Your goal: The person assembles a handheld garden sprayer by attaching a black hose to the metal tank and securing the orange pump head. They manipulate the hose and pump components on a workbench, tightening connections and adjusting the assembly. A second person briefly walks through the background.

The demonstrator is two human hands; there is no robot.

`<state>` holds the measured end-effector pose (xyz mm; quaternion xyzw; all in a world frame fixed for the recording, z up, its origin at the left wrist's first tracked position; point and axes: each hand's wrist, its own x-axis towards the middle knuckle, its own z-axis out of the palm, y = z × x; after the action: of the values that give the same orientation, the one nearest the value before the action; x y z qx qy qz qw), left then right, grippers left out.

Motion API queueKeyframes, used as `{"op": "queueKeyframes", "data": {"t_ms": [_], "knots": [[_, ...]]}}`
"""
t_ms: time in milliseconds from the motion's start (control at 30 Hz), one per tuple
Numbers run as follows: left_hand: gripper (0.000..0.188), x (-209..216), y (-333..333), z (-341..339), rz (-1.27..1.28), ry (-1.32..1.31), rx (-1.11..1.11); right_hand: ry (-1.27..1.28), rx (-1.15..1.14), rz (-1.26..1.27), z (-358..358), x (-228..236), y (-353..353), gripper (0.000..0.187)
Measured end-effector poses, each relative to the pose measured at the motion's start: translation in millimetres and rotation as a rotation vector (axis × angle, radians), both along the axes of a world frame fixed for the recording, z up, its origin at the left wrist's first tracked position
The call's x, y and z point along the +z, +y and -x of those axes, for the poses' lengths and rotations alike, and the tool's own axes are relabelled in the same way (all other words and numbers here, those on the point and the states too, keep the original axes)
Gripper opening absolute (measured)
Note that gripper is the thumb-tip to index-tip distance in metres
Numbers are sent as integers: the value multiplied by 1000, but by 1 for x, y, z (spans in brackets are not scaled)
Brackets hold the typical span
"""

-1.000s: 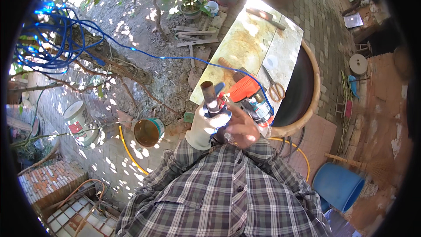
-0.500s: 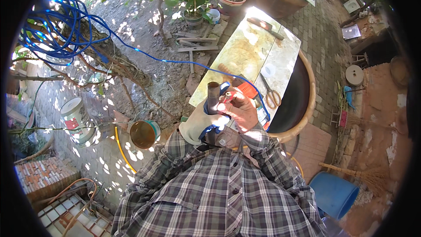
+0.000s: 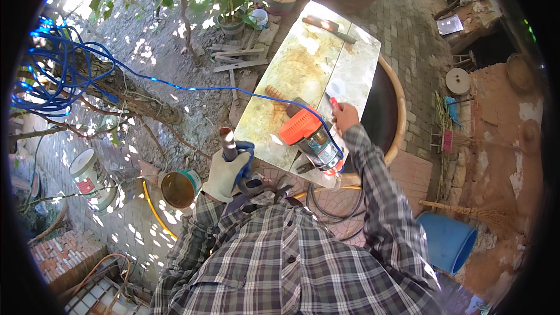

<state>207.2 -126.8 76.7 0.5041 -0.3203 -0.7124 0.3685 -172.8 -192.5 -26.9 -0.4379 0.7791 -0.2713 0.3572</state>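
Note:
My left hand (image 3: 222,176), in a white glove with blue on it, is closed round a short brown pipe (image 3: 228,145) whose open end points up. To the right, my bare right hand (image 3: 346,117) reaches over the board (image 3: 286,76), fingers closed on a small red object (image 3: 334,104), its kind unclear. An orange-topped device with a dark body, like a submersible pump (image 3: 312,135), lies on the board between my hands. A small white cup (image 3: 336,88) stands just beyond the red object. The scissors seen earlier are hidden now.
A blue cord (image 3: 216,88) runs from a tangled coil (image 3: 64,70) across the board. Beneath the board is a large round vat (image 3: 402,111). A wooden-handled tool (image 3: 328,28) lies at its far end. An open can (image 3: 179,189) and blue barrel (image 3: 448,242) stand on the ground.
My hands have moved apart. The right one has carried the red object away from the pipe, rightward over the board. My left hand has shifted left with the pipe, uncovering the orange-topped device.

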Motion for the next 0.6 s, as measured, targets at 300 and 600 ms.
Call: {"op": "queueKeyframes", "data": {"t_ms": [300, 600], "knots": [[17, 23, 15, 55, -73, -6, 25, 720, 463, -80, -13, -25, -79, 26], [19, 9, 21, 81, 197, 52, -229, -609, 684, 218, -124, 162, 80, 50]]}}
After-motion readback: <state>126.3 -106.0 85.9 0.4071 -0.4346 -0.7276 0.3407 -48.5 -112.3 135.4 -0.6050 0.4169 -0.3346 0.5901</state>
